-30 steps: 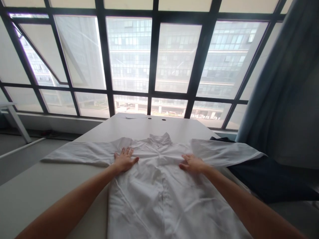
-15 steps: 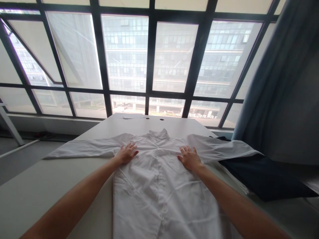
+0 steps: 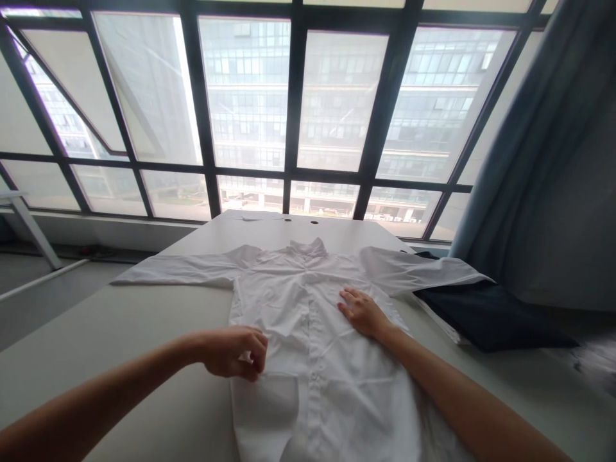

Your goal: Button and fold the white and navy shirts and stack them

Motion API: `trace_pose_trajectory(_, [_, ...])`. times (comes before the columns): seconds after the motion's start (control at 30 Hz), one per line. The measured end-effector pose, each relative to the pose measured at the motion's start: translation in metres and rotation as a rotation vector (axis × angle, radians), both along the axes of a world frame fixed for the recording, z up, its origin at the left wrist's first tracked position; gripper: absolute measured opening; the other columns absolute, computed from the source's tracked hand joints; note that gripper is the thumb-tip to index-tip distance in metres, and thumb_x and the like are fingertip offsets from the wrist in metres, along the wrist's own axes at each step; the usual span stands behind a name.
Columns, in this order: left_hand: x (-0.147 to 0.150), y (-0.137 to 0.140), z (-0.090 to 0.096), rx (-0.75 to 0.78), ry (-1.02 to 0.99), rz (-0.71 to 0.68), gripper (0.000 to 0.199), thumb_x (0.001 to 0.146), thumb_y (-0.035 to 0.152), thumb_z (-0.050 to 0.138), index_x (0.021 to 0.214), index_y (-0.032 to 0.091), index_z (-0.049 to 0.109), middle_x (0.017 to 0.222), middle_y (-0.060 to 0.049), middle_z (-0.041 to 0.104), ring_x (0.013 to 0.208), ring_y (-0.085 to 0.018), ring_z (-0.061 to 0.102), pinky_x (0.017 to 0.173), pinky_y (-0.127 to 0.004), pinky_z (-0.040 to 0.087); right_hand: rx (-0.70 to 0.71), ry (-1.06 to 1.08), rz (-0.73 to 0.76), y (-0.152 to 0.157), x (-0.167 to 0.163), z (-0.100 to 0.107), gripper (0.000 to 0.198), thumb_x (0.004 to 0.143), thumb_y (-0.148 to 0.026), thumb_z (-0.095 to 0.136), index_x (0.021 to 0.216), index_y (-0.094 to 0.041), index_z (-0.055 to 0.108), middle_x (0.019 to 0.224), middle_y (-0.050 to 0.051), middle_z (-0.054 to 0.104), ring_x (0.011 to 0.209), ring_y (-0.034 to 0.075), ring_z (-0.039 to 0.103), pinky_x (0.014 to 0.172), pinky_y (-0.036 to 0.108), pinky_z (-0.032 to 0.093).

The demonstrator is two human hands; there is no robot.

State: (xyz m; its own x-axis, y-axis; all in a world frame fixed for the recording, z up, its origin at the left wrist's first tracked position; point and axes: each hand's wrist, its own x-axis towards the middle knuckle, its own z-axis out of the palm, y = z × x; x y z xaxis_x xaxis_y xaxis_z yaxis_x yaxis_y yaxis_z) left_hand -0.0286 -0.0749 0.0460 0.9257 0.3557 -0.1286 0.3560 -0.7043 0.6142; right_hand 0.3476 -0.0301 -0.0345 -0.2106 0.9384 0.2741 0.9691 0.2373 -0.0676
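Observation:
A white long-sleeved shirt [image 3: 315,333] lies front up on the table, its collar at the far end and its sleeves spread out to both sides. My left hand [image 3: 235,351] is over the shirt's left side, fingers curled and thumb pinching the cloth, with a crease running from the fingertips. On the right chest of the shirt my right hand [image 3: 363,312] rests flat, its fingers stretched out and holding nothing. Buttons run down the shirt's middle, and its lower end goes out of view.
The shirt's right sleeve lies over dark folded cloth [image 3: 491,314] at the table's right. A blue-grey curtain [image 3: 529,192] hangs beyond it. Behind the white table [image 3: 183,321] stand large windows [image 3: 248,96]. A white frame leg [image 3: 36,231] stands at left.
My left hand has left the shirt's upper chest, come down toward me and curled into a pinch. The right hand stays nearly in place, slightly lower on the shirt. The view has tilted slightly.

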Motion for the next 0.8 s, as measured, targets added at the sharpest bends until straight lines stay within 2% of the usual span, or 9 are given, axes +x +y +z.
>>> trace_pose_trajectory(0.07, [-0.019,0.001,0.017,-0.298,0.12,-0.068,0.028,0.076,0.045,0.077,0.079,0.017,0.072,0.083,-0.005,0.07,0.076,-0.018,0.063,0.071,-0.025,0.049,0.001,0.003,0.015,-0.001,0.002,0.001,0.048,0.097,-0.038,0.043,0.132,-0.009,0.059,0.139,0.019,0.055,0.132,0.027,0.049,0.112,0.038,0.035])
trace_pose_trajectory(0.17, [-0.04,0.007,0.037,-0.76,0.395,-0.107,0.05,0.074,0.063,0.073,0.092,0.017,0.072,0.075,-0.006,0.071,0.064,-0.019,0.065,0.063,-0.029,0.051,-0.01,-0.017,0.031,-0.002,0.003,0.007,0.047,0.097,-0.037,0.044,0.132,-0.009,0.059,0.139,0.019,0.055,0.131,0.026,0.049,0.112,0.038,0.035])
trace_pose_trajectory(0.23, [-0.04,0.011,0.039,-0.856,0.448,-0.022,0.054,0.076,0.066,0.068,0.099,0.018,0.071,0.075,-0.007,0.072,0.061,-0.018,0.066,0.061,-0.028,0.051,-0.023,-0.062,0.033,-0.005,-0.001,0.015,0.044,0.096,-0.036,0.044,0.129,-0.011,0.061,0.138,0.019,0.056,0.129,0.028,0.051,0.109,0.039,0.037])
trace_pose_trajectory(0.3, [-0.026,0.012,0.033,-0.711,0.375,0.154,0.048,0.078,0.064,0.068,0.095,0.019,0.072,0.076,-0.005,0.073,0.058,-0.015,0.064,0.058,-0.024,0.048,-0.017,-0.104,0.03,-0.01,-0.013,0.027,0.037,0.094,-0.031,0.047,0.121,-0.013,0.065,0.13,0.017,0.061,0.122,0.028,0.055,0.105,0.038,0.039])
trace_pose_trajectory(0.4, [0.015,0.012,0.016,-0.29,0.212,0.37,0.037,0.084,0.052,0.062,0.082,0.017,0.072,0.072,-0.004,0.071,0.055,-0.013,0.061,0.053,-0.021,0.044,-0.025,-0.056,-0.002,-0.023,-0.044,0.044,0.026,0.092,-0.028,0.049,0.104,-0.017,0.069,0.108,0.012,0.071,0.102,0.024,0.064,0.09,0.032,0.045])
trace_pose_trajectory(0.5, [0.061,0.012,0.001,0.011,0.099,0.419,0.029,0.088,0.037,0.057,0.08,0.016,0.074,0.064,-0.003,0.069,0.055,-0.013,0.06,0.055,-0.02,0.041,-0.15,0.016,-0.024,-0.038,-0.079,0.053,0.029,0.091,-0.042,0.052,0.089,-0.02,0.071,0.086,0.008,0.073,0.081,0.023,0.068,0.072,0.029,0.047])
trace_pose_trajectory(0.6, [0.096,0.018,-0.01,0.227,0.011,0.481,0.025,0.086,0.035,0.06,0.083,0.017,0.076,0.072,-0.006,0.072,0.062,-0.015,0.061,0.059,-0.023,0.04,-0.25,0.007,-0.032,-0.045,-0.1,0.056,0.031,0.085,-0.047,0.057,0.083,-0.02,0.072,0.082,0.01,0.074,0.078,0.025,0.069,0.067,0.03,0.047])
trace_pose_trajectory(0.67, [0.109,0.026,-0.016,0.265,0.02,0.517,0.025,0.084,0.036,0.061,0.082,0.016,0.077,0.076,-0.008,0.073,0.064,-0.017,0.061,0.058,-0.024,0.039,-0.305,-0.014,-0.067,-0.046,-0.105,0.058,0.029,0.084,-0.045,0.058,0.085,-0.019,0.073,0.085,0.012,0.074,0.081,0.026,0.07,0.067,0.03,0.048])
trace_pose_trajectory(0.8, [0.12,0.042,-0.026,0.151,0.092,0.547,0.017,0.078,0.026,0.064,0.074,0.015,0.076,0.062,-0.004,0.067,0.055,-0.014,0.055,0.052,-0.023,0.036,-0.398,-0.042,-0.11,-0.044,-0.108,0.065,0.029,0.085,-0.039,0.057,0.092,-0.017,0.075,0.094,0.014,0.075,0.087,0.026,0.071,0.069,0.029,0.05])
